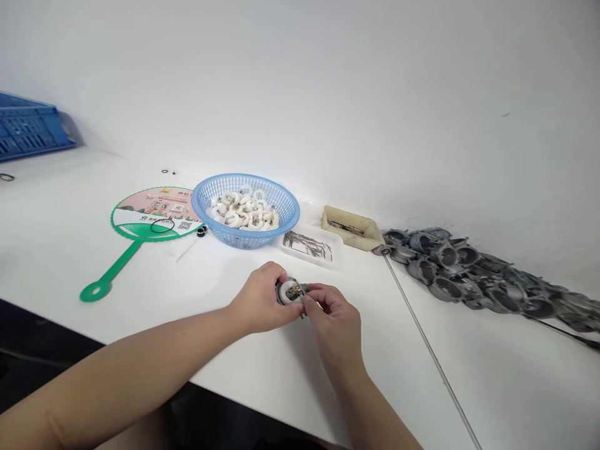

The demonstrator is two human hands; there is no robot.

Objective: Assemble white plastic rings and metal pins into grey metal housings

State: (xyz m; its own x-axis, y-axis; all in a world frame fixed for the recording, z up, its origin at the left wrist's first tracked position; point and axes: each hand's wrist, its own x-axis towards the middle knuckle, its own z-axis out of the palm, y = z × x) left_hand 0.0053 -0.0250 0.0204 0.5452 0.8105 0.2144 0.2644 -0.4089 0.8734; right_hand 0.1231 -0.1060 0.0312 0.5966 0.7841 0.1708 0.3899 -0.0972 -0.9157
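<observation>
Just above the white tabletop (178, 294), between the person's two hands, sits a grey metal housing with a white ring insert (289, 291), small brass-coloured parts showing at its centre. The left hand (267, 297) clasps it from the left, thumb along the near side and fingers curled round the far side. The right hand (332, 309) has thumb and fingertips drawn together at the housing's right edge; whether they pinch the rim or a small piece, I cannot tell.

Just beyond the hands is a shallow white tray (336, 247) of thin dark metal pins (307, 245). It stands beside a blue mesh basket (246, 237) holding a heap of white plastic rings (239, 212) with metal bits on them. Behind the tray, a cream plastic bin (356, 241) holds slender dark pieces. From its right end, a long pile of grey metal housings (445, 256) runs along the wall. Left of the basket lies a green-handled fan (115, 269), with a thin black ring (162, 232) on it. At far left is a blue plastic crate (35, 131).
</observation>
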